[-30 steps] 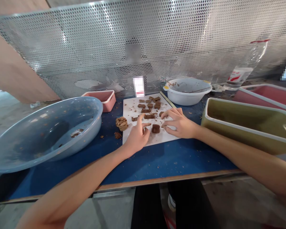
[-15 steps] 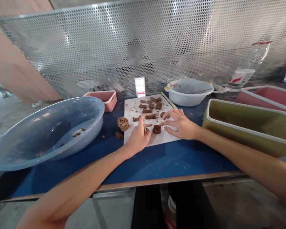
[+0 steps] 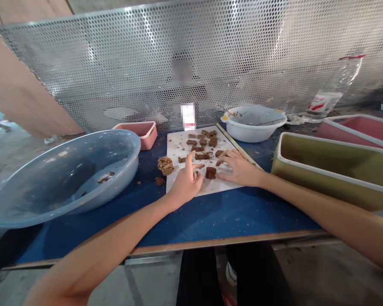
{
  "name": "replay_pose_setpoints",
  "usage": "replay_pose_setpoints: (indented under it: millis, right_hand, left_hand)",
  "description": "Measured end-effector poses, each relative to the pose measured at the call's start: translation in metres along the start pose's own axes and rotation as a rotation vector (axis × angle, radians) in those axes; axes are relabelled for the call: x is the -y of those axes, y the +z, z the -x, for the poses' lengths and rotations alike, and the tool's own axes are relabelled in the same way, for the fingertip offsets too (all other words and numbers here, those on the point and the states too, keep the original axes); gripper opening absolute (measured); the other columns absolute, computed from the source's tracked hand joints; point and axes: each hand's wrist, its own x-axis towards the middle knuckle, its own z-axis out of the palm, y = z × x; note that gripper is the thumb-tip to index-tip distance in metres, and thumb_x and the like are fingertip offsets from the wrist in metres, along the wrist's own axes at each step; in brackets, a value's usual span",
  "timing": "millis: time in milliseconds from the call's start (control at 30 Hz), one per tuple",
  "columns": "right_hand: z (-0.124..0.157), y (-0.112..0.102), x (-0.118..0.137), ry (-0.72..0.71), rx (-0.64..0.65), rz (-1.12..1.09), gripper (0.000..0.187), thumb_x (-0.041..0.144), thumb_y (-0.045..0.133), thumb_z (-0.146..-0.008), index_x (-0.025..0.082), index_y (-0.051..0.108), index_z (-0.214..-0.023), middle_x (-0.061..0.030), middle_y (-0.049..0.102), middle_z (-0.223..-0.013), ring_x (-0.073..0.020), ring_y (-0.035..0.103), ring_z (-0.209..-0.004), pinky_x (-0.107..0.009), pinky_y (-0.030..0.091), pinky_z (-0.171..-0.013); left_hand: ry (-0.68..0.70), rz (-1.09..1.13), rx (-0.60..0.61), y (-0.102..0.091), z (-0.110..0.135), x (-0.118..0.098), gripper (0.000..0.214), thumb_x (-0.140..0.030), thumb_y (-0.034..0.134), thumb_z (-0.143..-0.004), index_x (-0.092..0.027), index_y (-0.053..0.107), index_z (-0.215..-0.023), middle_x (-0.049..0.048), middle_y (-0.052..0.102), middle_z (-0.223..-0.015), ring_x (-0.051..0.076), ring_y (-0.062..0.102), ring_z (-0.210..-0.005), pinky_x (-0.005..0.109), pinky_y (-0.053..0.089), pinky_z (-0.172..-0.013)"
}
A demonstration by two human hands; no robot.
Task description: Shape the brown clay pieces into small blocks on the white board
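A small brown clay-like block (image 3: 211,172) lies near the front of a white board (image 3: 181,187) strewn with crumbs. On its left is my left hand (image 3: 187,180), fingers apart and holding nothing. My right hand (image 3: 238,169) rests on the board at the block's right, fingers spread and slightly bent, the lower fingertips close to the block; whether they touch it I cannot tell. Behind the hands lie several small brown shaped pieces, among them a longer bar (image 3: 202,156) and a rounded piece (image 3: 212,141). A cracked brown lump (image 3: 165,165) sits at the board's left edge.
A large blue basin (image 3: 115,191) stands at the left, with a pink tub (image 3: 149,136) behind it. A white bowl (image 3: 253,134), an olive tub (image 3: 325,178), another pink tub (image 3: 364,123) and a plastic bottle (image 3: 325,100) are at the right. Perforated metal sheet (image 3: 130,63) rises behind.
My right hand has shifted slightly, its fingers drawing closer together and more bent beside the block. My left hand and the brown pieces look nearly unchanged.
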Motion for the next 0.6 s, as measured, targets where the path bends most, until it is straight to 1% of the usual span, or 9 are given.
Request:
replay_pose_setpoints:
  millis: [67, 133, 200, 300, 467, 600]
  right_hand:
    - [0.001, 0.004, 0.003, 0.002, 0.024, -0.002, 0.037, 0.056, 0.078, -0.092, 0.025, 0.073, -0.111, -0.0104, 0.066, -0.123, -0.0352, 0.059, -0.121, -0.061, 0.045, -0.106]
    - [0.001, 0.006, 0.006, -0.005, 0.024, 0.0, 0.037, 0.058, 0.078, -0.091, 0.026, 0.074, -0.109, -0.0108, 0.066, -0.124, -0.0356, 0.058, -0.122, -0.06, 0.045, -0.105]
    - [0.001, 0.007, 0.009, -0.009, 0.012, -0.001, 0.035, 0.058, 0.078, -0.092, 0.026, 0.074, -0.106, -0.0111, 0.066, -0.125, -0.0355, 0.059, -0.122, -0.058, 0.045, -0.104]
    - [0.001, 0.009, 0.01, -0.002, -0.003, -0.008, 0.032, 0.055, 0.078, -0.091, 0.026, 0.074, -0.103, -0.0103, 0.067, -0.124, -0.035, 0.059, -0.122, -0.057, 0.045, -0.103]
    - [0.0, 0.013, 0.007, 0.02, -0.035, -0.016, 0.031, 0.052, 0.081, -0.088, 0.027, 0.074, -0.105, -0.0093, 0.069, -0.122, -0.0356, 0.061, -0.121, -0.058, 0.046, -0.103]
    - [0.0, 0.013, 0.008, 0.022, -0.045, -0.023, 0.034, 0.052, 0.082, -0.087, 0.027, 0.073, -0.108, -0.01, 0.069, -0.124, -0.0364, 0.061, -0.123, -0.059, 0.045, -0.104]
  left_hand:
    - [0.035, -0.058, 0.034, -0.002, -0.002, 0.0, 0.08, -0.029, 0.057, -0.102, -0.027, 0.016, -0.171, 0.0186, 0.07, -0.147, 0.012, 0.058, -0.054, 0.033, 0.049, -0.057]
    - [0.077, -0.138, 0.074, -0.005, -0.005, 0.002, 0.091, -0.035, 0.067, -0.099, -0.028, 0.013, -0.172, 0.0188, 0.066, -0.152, 0.014, 0.064, -0.059, 0.034, 0.052, -0.06]
    - [0.105, -0.196, 0.109, -0.006, -0.009, 0.005, 0.103, -0.041, 0.076, -0.094, -0.029, 0.011, -0.173, 0.0181, 0.067, -0.153, 0.019, 0.071, -0.068, 0.036, 0.056, -0.066]
    - [0.1, -0.219, 0.137, -0.005, -0.015, 0.013, 0.113, -0.046, 0.082, -0.09, -0.029, 0.007, -0.174, 0.0183, 0.067, -0.153, 0.023, 0.075, -0.076, 0.038, 0.058, -0.071]
    - [0.12, -0.242, 0.138, -0.003, -0.022, 0.024, 0.117, -0.043, 0.083, -0.089, -0.03, 0.005, -0.175, 0.0183, 0.065, -0.155, 0.023, 0.073, -0.077, 0.039, 0.059, -0.075]
    - [0.126, -0.204, 0.123, -0.004, -0.024, 0.025, 0.113, -0.038, 0.083, -0.089, -0.029, 0.009, -0.174, 0.0178, 0.068, -0.151, 0.022, 0.072, -0.077, 0.04, 0.058, -0.077]
